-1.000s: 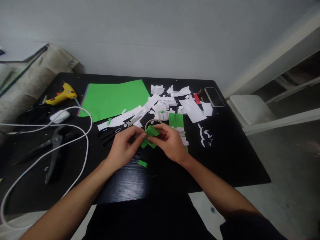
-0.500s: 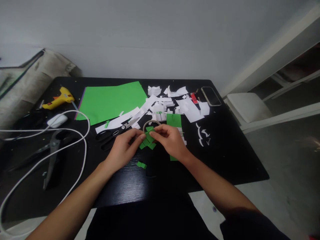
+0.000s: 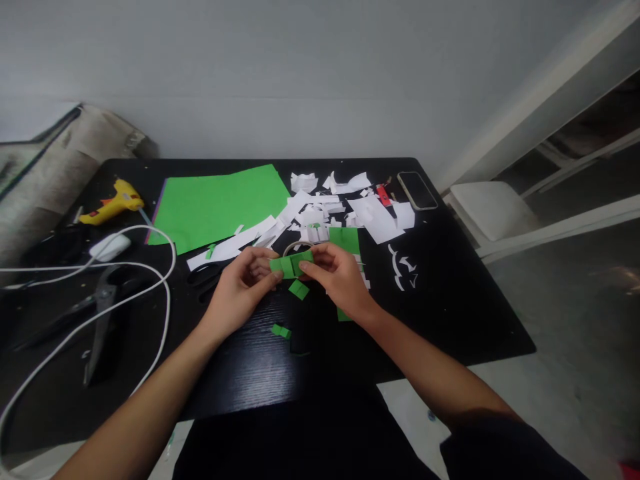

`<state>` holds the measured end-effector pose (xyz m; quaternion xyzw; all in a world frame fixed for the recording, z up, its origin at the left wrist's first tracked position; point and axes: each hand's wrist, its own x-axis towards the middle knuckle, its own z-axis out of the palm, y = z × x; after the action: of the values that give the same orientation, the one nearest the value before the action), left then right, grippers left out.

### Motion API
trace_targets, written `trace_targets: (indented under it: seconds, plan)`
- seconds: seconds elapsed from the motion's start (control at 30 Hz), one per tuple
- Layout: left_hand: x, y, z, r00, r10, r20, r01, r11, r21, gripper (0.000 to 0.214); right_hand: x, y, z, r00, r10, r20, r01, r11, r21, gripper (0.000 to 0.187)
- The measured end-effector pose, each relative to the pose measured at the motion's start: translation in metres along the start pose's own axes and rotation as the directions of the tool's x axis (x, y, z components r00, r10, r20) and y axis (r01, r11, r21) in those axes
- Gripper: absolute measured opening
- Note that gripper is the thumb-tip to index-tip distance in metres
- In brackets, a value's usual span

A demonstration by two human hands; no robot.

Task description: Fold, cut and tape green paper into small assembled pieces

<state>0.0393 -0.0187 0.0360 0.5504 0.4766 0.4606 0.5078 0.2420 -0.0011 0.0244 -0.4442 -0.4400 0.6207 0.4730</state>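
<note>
Between my two hands a creased strip of green paper (image 3: 289, 265) is stretched out level above the black table. My left hand (image 3: 243, 285) pinches its left end between thumb and fingers. At the other end, my right hand (image 3: 340, 277) grips it the same way. Just below lies a small folded green piece (image 3: 299, 289), and nearer to me a smaller green scrap (image 3: 281, 331). Behind the strip a roll of tape (image 3: 297, 247) shows in part. A longer green strip (image 3: 346, 239) lies partly under my right hand.
A large green sheet (image 3: 220, 207) and white paper scraps (image 3: 313, 212) cover the back. At left are a yellow glue gun (image 3: 116, 202), a white cable (image 3: 169, 293), and large shears (image 3: 103, 313). Black scissors (image 3: 203, 275) sit by my left hand. A phone (image 3: 417, 191) lies back right.
The green paper between my hands has gone from a bunched, crossed shape to a flat, level strip. One folded green piece now lies apart below it. The view has shifted slightly.
</note>
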Motion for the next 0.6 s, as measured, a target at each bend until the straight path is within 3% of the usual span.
trace_targets:
  seconds: [0.2,0.4,0.6]
  plan:
    - [0.001,-0.0031,-0.0002,0.999,-0.035,-0.014,0.035,0.999,-0.004,0.028,-0.0033,0.0012,0.0013,0.998,0.009,0.065,-0.007,1.0,-0.023,0.049]
    - [0.0015,-0.0065,-0.0019,0.998,0.009,-0.059,-0.01,1.0,-0.015,0.031,-0.004,0.0029,0.0013,0.99,0.011,0.138,0.0,0.997,-0.076,0.038]
    - [-0.0001,-0.0033,-0.0042,1.0,0.027,-0.015,-0.026,0.998,0.052,0.03,-0.003,0.0037,-0.0001,0.991,0.015,0.129,0.0,0.993,-0.119,0.038]
